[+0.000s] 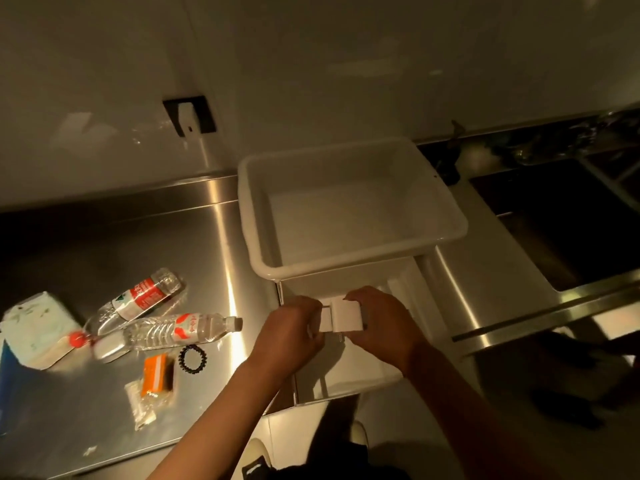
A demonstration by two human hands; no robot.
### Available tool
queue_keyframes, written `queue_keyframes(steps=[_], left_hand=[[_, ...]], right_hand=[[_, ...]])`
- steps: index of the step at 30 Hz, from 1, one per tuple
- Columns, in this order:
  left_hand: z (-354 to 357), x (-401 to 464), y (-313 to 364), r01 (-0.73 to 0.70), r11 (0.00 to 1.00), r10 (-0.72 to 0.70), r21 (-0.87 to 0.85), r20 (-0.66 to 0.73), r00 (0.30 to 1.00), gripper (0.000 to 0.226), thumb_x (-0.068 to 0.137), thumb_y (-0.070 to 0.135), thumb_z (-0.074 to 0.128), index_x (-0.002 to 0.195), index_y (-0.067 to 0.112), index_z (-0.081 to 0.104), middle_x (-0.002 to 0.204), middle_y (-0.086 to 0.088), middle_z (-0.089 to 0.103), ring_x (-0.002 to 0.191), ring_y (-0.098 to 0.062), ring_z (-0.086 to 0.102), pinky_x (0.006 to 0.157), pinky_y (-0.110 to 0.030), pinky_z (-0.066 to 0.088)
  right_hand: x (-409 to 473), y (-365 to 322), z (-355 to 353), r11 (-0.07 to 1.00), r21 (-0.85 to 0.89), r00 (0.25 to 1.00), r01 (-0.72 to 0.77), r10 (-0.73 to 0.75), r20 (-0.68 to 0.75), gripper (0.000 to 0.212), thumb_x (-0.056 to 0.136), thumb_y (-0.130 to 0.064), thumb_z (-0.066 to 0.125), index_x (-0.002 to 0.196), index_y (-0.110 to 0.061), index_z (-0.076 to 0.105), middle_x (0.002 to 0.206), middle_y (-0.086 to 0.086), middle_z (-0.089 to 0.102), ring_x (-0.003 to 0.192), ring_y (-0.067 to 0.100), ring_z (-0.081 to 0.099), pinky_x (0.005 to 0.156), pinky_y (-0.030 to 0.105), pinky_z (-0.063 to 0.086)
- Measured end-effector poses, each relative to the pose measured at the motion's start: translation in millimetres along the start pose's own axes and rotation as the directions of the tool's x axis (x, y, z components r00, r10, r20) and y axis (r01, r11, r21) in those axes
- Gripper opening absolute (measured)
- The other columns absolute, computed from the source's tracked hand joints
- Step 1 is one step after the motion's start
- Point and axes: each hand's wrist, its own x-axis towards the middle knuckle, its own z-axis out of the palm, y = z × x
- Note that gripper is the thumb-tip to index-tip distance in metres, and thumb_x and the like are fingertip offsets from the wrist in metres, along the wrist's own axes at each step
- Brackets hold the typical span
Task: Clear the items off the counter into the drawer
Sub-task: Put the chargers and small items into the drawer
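Both hands hold a white plug adapter [343, 315] over the open white drawer [346, 375]. My left hand [289, 332] grips its left end and my right hand [379, 320] grips its right side; a metal pin points down from it. On the steel counter [207, 244] to the left lie two clear water bottles [142, 299] [176, 330], an orange snack packet [156, 375], a black coiled hair tie [192, 356], a clear wrapper [140, 408], a tissue pack [34, 327], a small white case [109, 349] and a red ball [75, 338].
A white plastic tub [460, 226] stands on the counter behind the drawer. A dark sink [571, 230] lies to the right. A black wall socket with a white plug [189, 116] sits on the back wall. My shoes show on the floor below.
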Motion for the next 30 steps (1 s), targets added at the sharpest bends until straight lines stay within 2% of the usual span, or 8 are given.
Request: queue_keyframes(steps=[2, 6, 9, 12, 18, 22, 27, 30], left_hand=[[13, 5, 4, -0.005, 0.995, -0.002, 0.099, 0.065, 0.998, 0.036, 0.076, 0.03, 0.072, 0.112, 0.029, 0.07, 0.106, 0.007, 0.07, 0.094, -0.016, 0.066, 0.079, -0.033, 0.056], [32, 12, 11, -0.045, 0.925, -0.019, 0.377, 0.164, 0.986, 0.033, 0.081, 0.038, 0.068, 0.112, 0.028, 0.07, 0.106, -0.002, 0.07, 0.102, -0.023, 0.064, 0.092, -0.038, 0.052], [43, 16, 11, -0.017, 0.887, -0.085, 0.462, 0.199, 0.976, 0.033, 0.083, 0.033, 0.068, 0.115, 0.024, 0.069, 0.112, -0.005, 0.069, 0.107, -0.024, 0.063, 0.095, -0.037, 0.048], [52, 21, 10, 0.029, 0.885, -0.143, 0.465, 0.212, 0.967, 0.03, 0.087, 0.022, 0.065, 0.116, 0.02, 0.068, 0.115, -0.008, 0.068, 0.106, -0.026, 0.064, 0.089, -0.035, 0.05], [71, 26, 2, 0.095, 0.934, -0.202, 0.343, 0.292, 0.935, 0.038, 0.095, 0.014, 0.061, 0.133, 0.018, 0.062, 0.127, -0.009, 0.066, 0.114, -0.026, 0.065, 0.095, -0.034, 0.053], [82, 25, 3, 0.124, 0.925, -0.235, 0.358, 0.285, 0.929, 0.034, 0.093, 0.023, 0.064, 0.126, 0.015, 0.063, 0.125, -0.011, 0.065, 0.112, -0.028, 0.065, 0.089, -0.034, 0.052], [85, 29, 3, 0.091, 0.882, -0.223, 0.462, 0.238, 0.945, 0.04, 0.091, 0.023, 0.058, 0.131, 0.022, 0.061, 0.13, -0.006, 0.063, 0.126, -0.026, 0.053, 0.094, -0.038, 0.048], [87, 29, -1, 0.094, 0.866, -0.237, 0.491, 0.239, 0.942, 0.041, 0.093, 0.026, 0.058, 0.134, 0.025, 0.058, 0.137, -0.003, 0.059, 0.132, -0.026, 0.046, 0.098, -0.039, 0.044]], right_hand=[[-2, 11, -1, 1.0, -0.017, 0.999, -0.011, 0.012, 0.048, 0.064, 0.071, -0.026, 0.086, 0.129, -0.025, 0.06, 0.125, -0.006, 0.06, 0.114, 0.011, 0.056, 0.089, 0.018, 0.036], [-2, 27, 2, 0.997, -0.073, 0.984, -0.023, 0.036, 0.174, 0.068, 0.071, -0.025, 0.088, 0.133, -0.018, 0.059, 0.129, -0.001, 0.06, 0.118, 0.016, 0.057, 0.093, 0.023, 0.042], [0, 33, 11, 0.994, -0.105, 0.971, -0.028, 0.052, 0.233, 0.068, 0.07, -0.029, 0.088, 0.131, -0.021, 0.058, 0.128, -0.002, 0.061, 0.117, 0.016, 0.058, 0.096, 0.027, 0.047], [5, 36, 19, 0.99, -0.136, 0.965, -0.024, 0.058, 0.257, 0.067, 0.067, -0.029, 0.089, 0.127, -0.023, 0.059, 0.126, -0.002, 0.062, 0.116, 0.019, 0.059, 0.096, 0.037, 0.051], [12, 45, 35, 0.974, -0.223, 0.959, 0.027, 0.038, 0.282, 0.066, 0.056, -0.045, 0.092, 0.114, -0.03, 0.064, 0.115, -0.005, 0.066, 0.104, 0.019, 0.065, 0.079, 0.029, 0.047], [15, 48, 42, 0.945, -0.318, 0.949, 0.068, 0.037, 0.313, 0.072, 0.053, -0.053, 0.091, 0.115, -0.028, 0.066, 0.116, -0.002, 0.067, 0.106, 0.021, 0.064, 0.087, 0.037, 0.054], [23, 44, 43, 0.912, -0.38, 0.944, 0.156, -0.025, 0.329, 0.068, 0.054, -0.054, 0.092, 0.109, -0.022, 0.07, 0.116, 0.003, 0.067, 0.107, 0.024, 0.064, 0.087, 0.037, 0.053], [25, 43, 43, 0.921, -0.358, 0.941, 0.152, -0.025, 0.337, 0.066, 0.059, -0.047, 0.092, 0.115, -0.021, 0.067, 0.123, 0.003, 0.064, 0.112, 0.024, 0.062, 0.091, 0.037, 0.052]])
